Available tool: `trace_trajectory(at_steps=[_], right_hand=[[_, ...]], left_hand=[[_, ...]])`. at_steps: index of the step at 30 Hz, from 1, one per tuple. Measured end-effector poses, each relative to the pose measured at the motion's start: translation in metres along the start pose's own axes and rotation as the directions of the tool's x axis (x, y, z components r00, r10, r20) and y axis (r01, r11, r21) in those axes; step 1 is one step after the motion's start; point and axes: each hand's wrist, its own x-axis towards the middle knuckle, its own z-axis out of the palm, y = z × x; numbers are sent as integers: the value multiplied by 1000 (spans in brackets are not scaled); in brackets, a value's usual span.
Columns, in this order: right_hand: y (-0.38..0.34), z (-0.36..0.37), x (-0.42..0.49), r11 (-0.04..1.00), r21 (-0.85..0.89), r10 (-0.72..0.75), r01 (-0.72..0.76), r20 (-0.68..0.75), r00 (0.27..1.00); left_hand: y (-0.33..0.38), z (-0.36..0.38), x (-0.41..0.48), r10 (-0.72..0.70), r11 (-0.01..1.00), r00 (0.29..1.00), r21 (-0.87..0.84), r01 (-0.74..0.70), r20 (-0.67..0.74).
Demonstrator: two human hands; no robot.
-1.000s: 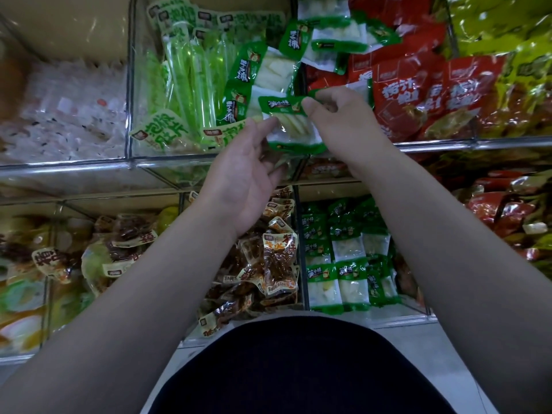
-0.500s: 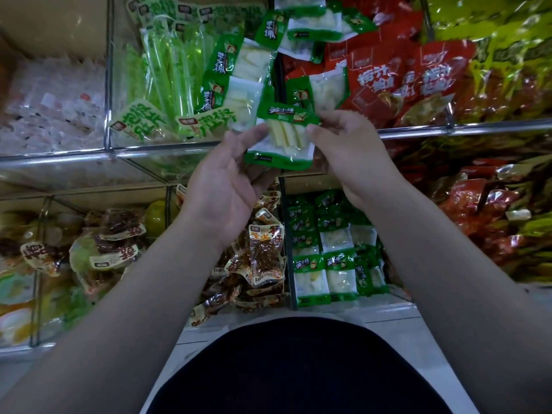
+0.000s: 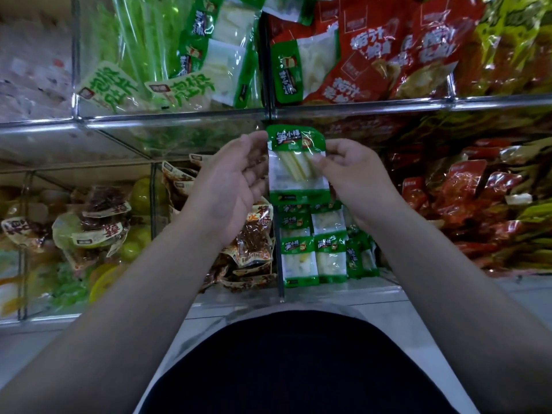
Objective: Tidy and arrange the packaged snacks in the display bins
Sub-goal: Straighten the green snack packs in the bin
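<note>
I hold a green-and-clear bamboo shoot packet (image 3: 295,165) upright between both hands, in front of the shelf rail. My left hand (image 3: 230,183) holds its left edge with the fingertips. On the other side, my right hand (image 3: 355,174) pinches the right edge, thumb on the front. Directly below is a lower bin (image 3: 279,289) with matching green packets (image 3: 313,252) standing in rows. More of the same packets (image 3: 221,55) lie in the upper bin, and one green packet (image 3: 295,70) sits among red packets (image 3: 373,49).
Clear-walled bins on two levels are split by a metal rail (image 3: 179,119). Long green vegetable packs (image 3: 143,40) fill the upper left bin. Brown snack packets (image 3: 251,237) are piled in the lower bin left of the green ones, and red and yellow bags (image 3: 478,204) on the right.
Both hands have brought the bamboo shoot packet down from the upper bin to below the rail and turned it upright. The view has tilted downward.
</note>
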Motion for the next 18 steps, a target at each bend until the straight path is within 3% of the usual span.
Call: trace_trajectory(at_steps=[9,18], right_hand=[[46,-12,-12,987,-23,158,-158,8,987],[85,-22,-14,952,-33,304,-303,2,953]], left_hand=[[-41,7,9,-222,967,972,109,229,-74],[-77,11,19,-339,924,939,165,344,-60]])
